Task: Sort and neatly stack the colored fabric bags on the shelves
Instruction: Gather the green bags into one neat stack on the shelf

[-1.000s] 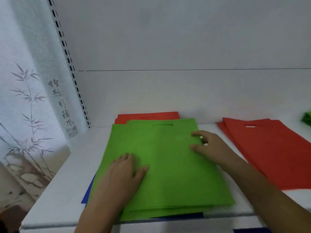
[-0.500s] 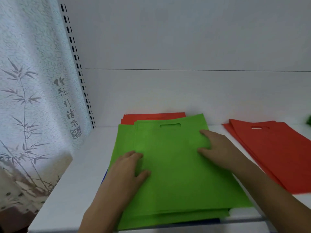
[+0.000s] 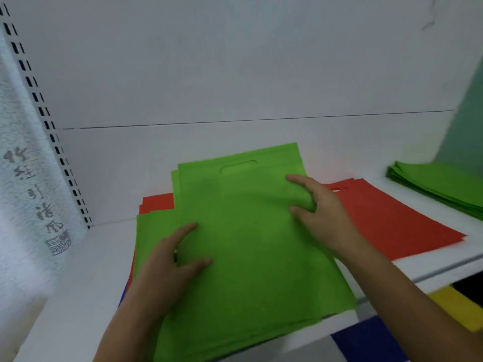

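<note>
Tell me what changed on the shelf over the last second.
The green bags have been lifted and turned, top toward the right. The right hand now grips their right edge; the left hand still lies flat on them. The red stack stayed put.

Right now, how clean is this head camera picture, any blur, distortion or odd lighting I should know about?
Head view: soft all over, with motion smear on the left hand and right hand; wide-angle bending tilts the shelf edge and the slotted upright; light is flat and even, with only a faint shadow on the green bags near the hands; no glare shows.
</note>
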